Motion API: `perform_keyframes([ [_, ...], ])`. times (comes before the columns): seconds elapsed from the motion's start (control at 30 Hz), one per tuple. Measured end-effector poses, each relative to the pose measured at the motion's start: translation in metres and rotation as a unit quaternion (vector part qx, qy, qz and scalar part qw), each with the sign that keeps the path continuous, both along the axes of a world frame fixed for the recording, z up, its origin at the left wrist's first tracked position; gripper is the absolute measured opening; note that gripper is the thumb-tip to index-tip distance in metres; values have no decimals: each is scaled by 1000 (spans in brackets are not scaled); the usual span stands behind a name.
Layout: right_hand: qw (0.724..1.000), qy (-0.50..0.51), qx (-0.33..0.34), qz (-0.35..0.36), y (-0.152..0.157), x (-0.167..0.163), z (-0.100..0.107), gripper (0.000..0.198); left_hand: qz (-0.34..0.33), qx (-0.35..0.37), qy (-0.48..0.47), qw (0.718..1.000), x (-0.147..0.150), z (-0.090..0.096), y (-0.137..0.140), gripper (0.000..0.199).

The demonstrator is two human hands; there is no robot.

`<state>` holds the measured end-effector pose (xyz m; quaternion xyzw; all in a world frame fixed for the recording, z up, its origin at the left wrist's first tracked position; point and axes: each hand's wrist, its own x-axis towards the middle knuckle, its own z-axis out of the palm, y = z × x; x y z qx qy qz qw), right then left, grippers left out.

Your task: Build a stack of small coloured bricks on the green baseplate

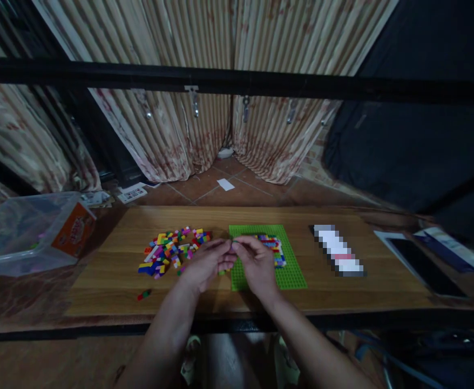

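My left hand point(208, 263) and my right hand point(257, 262) meet above the left edge of a green studded baseplate point(296, 273). Both hands have their fingertips pinched together. Whatever sits between them is too small and hidden to make out. Behind my right hand, a patch of multicoloured toy bricks point(278, 254) is built on the baseplate, partly covered by that hand. A loose heap of coloured toy bricks point(168, 251) spreads over the wooden table to the left of my left hand. Nearer the front edge lies a small red and green brick piece point(143, 295).
The wooden table point(111, 281) stretches across in front of me. A pixelated oblong object point(339, 250) lies on its right side. A clear plastic bin point(22, 232) with an orange label stands at the left. A dark flat panel point(425, 267) rests at the right end.
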<state>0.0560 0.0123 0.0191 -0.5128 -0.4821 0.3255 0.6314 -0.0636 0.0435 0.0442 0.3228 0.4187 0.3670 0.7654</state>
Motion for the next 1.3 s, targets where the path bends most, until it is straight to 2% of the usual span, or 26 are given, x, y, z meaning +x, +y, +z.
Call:
perform_keyframes([
  [0.13, 999, 25, 10, -19, -5, 15, 2, 12, -30, -28, -71, 997, 11, 0, -4, 14],
  [0.27, 999, 28, 14, -11, -6, 31, 3, 9, -39, -57, -95, 993, 22, 0, -5, 6],
  [0.4, 1000, 4, 15, -2, -10, 44, 8, 6, -45, -81, -85, 992, 31, 1, -3, 6],
  [0.53, 999, -5, 12, 30, -15, 54, 13, 6, -80, -76, -76, 991, 36, 0, -1, 5],
  [0.7, 997, 23, 6, 72, -17, 62, 10, 5, -109, -64, -67, 990, 38, -3, 1, 5],
  [0.9, 992, 54, -34, 111, -18, 68, 13, 7, -134, -45, -47, 989, 38, 0, -1, 8],
  [1.0, 996, 38, -56, 62, -17, 79, 11, 10, -106, -41, -21, 993, 39, 1, 0, 5],
  [1.13, 996, -16, -83, -22, -17, 96, 4, 15, -12, -30, 22, 999, 37, -2, 5, 3],
  [1.2, 992, -70, -98, -22, -18, 101, 0, 16, 13, -18, 41, 999, 35, -3, 8, 3],
  [1.3, 983, -148, -109, -8, -20, 101, -6, 17, 12, -4, 59, 998, 34, -4, 8, 2],
])
